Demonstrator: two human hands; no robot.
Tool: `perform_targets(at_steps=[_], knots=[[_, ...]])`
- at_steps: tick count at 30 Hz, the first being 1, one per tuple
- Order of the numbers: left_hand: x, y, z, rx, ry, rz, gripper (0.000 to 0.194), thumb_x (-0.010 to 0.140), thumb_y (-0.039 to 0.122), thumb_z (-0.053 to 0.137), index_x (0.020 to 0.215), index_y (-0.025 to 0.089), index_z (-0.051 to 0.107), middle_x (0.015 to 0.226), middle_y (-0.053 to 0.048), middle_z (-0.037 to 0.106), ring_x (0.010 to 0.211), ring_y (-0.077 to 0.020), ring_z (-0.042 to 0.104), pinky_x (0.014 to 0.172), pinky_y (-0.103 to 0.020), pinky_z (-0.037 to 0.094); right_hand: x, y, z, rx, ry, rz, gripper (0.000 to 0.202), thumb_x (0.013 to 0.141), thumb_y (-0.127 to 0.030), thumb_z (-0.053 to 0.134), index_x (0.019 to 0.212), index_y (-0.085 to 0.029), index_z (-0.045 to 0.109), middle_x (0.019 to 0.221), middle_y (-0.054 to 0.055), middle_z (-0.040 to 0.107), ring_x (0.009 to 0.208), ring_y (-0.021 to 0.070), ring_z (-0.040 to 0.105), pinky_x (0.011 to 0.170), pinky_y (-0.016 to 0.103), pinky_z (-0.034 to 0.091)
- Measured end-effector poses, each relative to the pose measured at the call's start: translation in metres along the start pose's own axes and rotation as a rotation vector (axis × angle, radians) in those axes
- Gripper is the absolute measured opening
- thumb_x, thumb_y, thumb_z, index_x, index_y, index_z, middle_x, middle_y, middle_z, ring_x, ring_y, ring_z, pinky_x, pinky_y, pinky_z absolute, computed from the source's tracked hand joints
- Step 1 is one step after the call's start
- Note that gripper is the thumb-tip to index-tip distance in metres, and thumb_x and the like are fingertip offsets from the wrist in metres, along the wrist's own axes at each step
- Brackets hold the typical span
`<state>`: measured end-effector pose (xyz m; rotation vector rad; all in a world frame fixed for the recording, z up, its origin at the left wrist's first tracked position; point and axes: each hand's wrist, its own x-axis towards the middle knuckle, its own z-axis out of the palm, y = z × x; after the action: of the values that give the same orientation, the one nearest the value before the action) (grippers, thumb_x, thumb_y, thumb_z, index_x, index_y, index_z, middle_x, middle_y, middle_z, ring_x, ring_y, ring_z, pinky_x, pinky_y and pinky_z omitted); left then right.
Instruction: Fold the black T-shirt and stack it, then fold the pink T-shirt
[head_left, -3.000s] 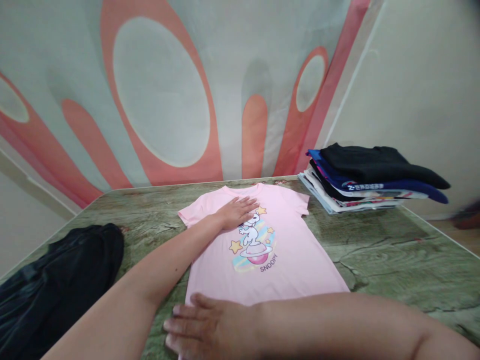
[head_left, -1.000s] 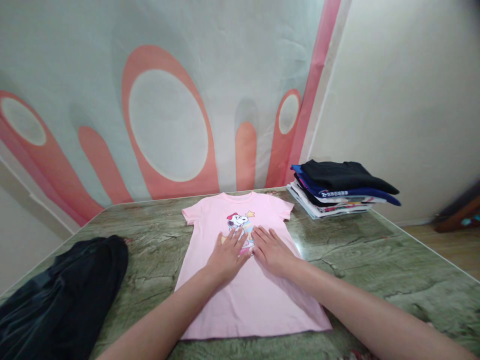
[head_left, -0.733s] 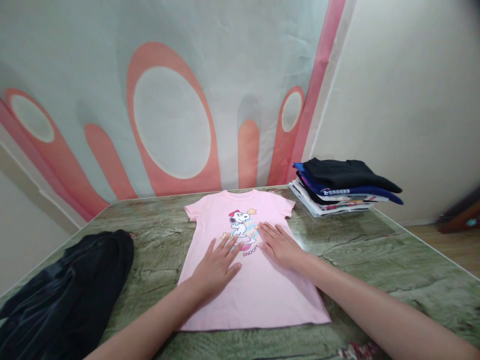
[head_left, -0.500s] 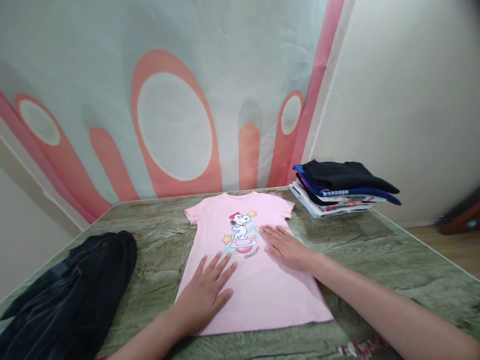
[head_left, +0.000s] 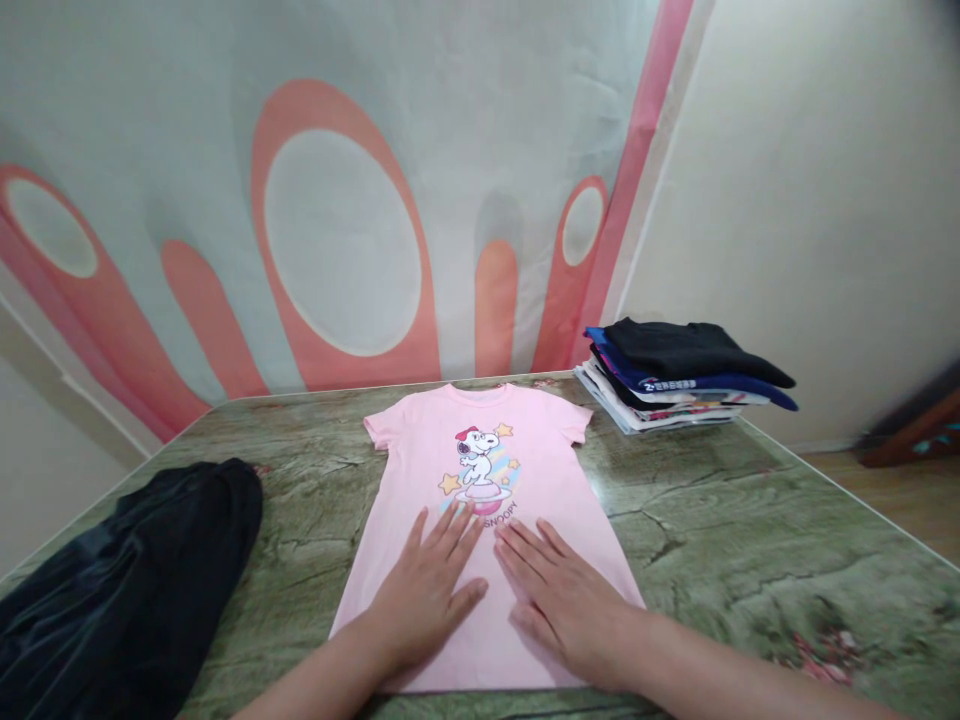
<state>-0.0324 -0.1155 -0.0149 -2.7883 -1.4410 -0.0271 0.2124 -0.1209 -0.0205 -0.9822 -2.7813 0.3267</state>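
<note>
Right hand (head_left: 564,598) now lower on shirt (head_left: 486,470), apparently flat

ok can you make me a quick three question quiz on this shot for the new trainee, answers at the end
1. Multiple choice: what are the left hand and right hand laid on?
A) a blue towel
B) the pink T-shirt
C) a wooden tray

2. True or false: the top garment of the clothes stack is black.

3. Short answer: from the person's own view, on which side of the pink T-shirt does the dark cloth lie?

Key:
1. B
2. True
3. Left
</note>
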Motion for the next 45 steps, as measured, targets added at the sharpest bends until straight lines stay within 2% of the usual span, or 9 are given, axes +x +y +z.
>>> perform_targets(at_steps=[11, 22, 26, 30, 33, 36, 38, 41, 45], knots=[[-0.044, -0.008, 0.003, 0.098, 0.06, 0.014, 0.06, 0.097, 0.053, 0.029, 0.15, 0.033, 0.007, 0.156, 0.0, 0.014, 0.142, -0.0243, 0.017, 0.115, -0.045, 0.012, -0.047, 0.021, -0.002, -0.04, 0.014, 0.102, 0.062, 0.098, -0.042, 0.031, 0.151, -0.024, 0.004, 0.156, 0.004, 0.011, 0.143, 0.0224, 0.014, 0.118, 0.045, 0.012], [-0.035, -0.013, 0.005, 0.128, 0.105, -0.047, 0.06, 0.097, 0.052, 0.03, 0.15, 0.033, 0.008, 0.156, -0.001, 0.018, 0.142, -0.0244, 0.021, 0.114, -0.045, 0.014, -0.034, 0.047, -0.008, -0.072, 0.004, 0.156, 0.06, 0.099, -0.043, 0.029, 0.151, -0.023, 0.008, 0.156, 0.005, 0.012, 0.143, 0.0219, 0.012, 0.118, 0.046, 0.013], [-0.058, -0.007, 0.0, 0.083, 0.033, -0.045, 0.062, 0.096, 0.052, 0.032, 0.149, 0.034, 0.006, 0.156, -0.002, 0.013, 0.142, -0.0272, 0.019, 0.113, -0.051, 0.017, -0.062, 0.043, -0.002, -0.055, 0.011, 0.203, 0.062, 0.097, -0.043, 0.034, 0.151, -0.024, 0.009, 0.156, 0.004, 0.011, 0.143, 0.0232, 0.013, 0.117, 0.046, 0.016], [-0.071, -0.014, -0.034, -0.077, -0.159, 0.022, 0.063, 0.093, 0.055, 0.039, 0.148, 0.04, 0.012, 0.154, 0.0, 0.015, 0.14, -0.0283, 0.024, 0.109, -0.051, 0.03, -0.072, 0.044, -0.019, -0.005, -0.062, 0.273, 0.065, 0.092, -0.042, 0.044, 0.149, -0.02, 0.022, 0.154, 0.007, 0.019, 0.141, 0.0248, 0.021, 0.115, 0.044, 0.024], [-0.046, -0.025, -0.06, -0.206, -0.242, 0.044, 0.054, 0.095, 0.051, 0.038, 0.146, 0.041, 0.025, 0.153, 0.003, 0.022, 0.138, -0.021, 0.03, 0.108, -0.038, 0.035, -0.038, 0.046, -0.038, 0.031, -0.054, 0.31, 0.058, 0.093, -0.039, 0.042, 0.144, -0.014, 0.036, 0.149, 0.013, 0.033, 0.137, 0.0257, 0.031, 0.113, 0.045, 0.027], [0.014, -0.028, -0.059, -0.19, -0.11, -0.096, 0.057, 0.096, 0.043, 0.034, 0.148, 0.023, 0.026, 0.155, -0.005, 0.019, 0.142, -0.0212, 0.019, 0.112, -0.039, 0.027, 0.026, 0.045, -0.042, 0.048, 0.067, 0.259, 0.058, 0.096, -0.038, 0.034, 0.146, -0.01, 0.03, 0.151, 0.015, 0.028, 0.14, 0.0259, 0.023, 0.112, 0.046, 0.026], [0.059, -0.029, -0.044, -0.111, -0.001, -0.228, 0.057, 0.096, 0.038, 0.033, 0.148, 0.014, 0.025, 0.155, -0.01, 0.018, 0.143, -0.0242, 0.015, 0.112, -0.043, 0.024, 0.071, 0.047, -0.033, 0.026, 0.116, 0.271, 0.058, 0.096, -0.037, 0.032, 0.146, -0.008, 0.028, 0.153, 0.017, 0.023, 0.142, 0.0268, 0.018, 0.112, 0.047, 0.023], [0.103, -0.039, -0.009, 0.005, 0.079, -0.332, 0.053, 0.097, 0.037, 0.031, 0.146, 0.016, 0.03, 0.154, -0.011, 0.022, 0.142, -0.0292, 0.018, 0.109, -0.052, 0.025, 0.116, 0.056, -0.013, -0.046, 0.148, 0.311, 0.055, 0.097, -0.034, 0.028, 0.146, -0.008, 0.028, 0.154, 0.015, 0.021, 0.143, 0.0261, 0.015, 0.114, 0.049, 0.015], [0.1, -0.063, 0.024, 0.07, 0.143, -0.307, 0.055, 0.097, 0.05, 0.024, 0.146, 0.026, 0.031, 0.154, -0.006, 0.025, 0.141, -0.0284, 0.021, 0.109, -0.055, 0.02, 0.114, 0.08, 0.004, -0.08, 0.117, 0.34, 0.061, 0.097, -0.043, 0.024, 0.147, -0.009, 0.026, 0.154, 0.014, 0.02, 0.143, 0.0257, 0.013, 0.114, 0.049, 0.01]])
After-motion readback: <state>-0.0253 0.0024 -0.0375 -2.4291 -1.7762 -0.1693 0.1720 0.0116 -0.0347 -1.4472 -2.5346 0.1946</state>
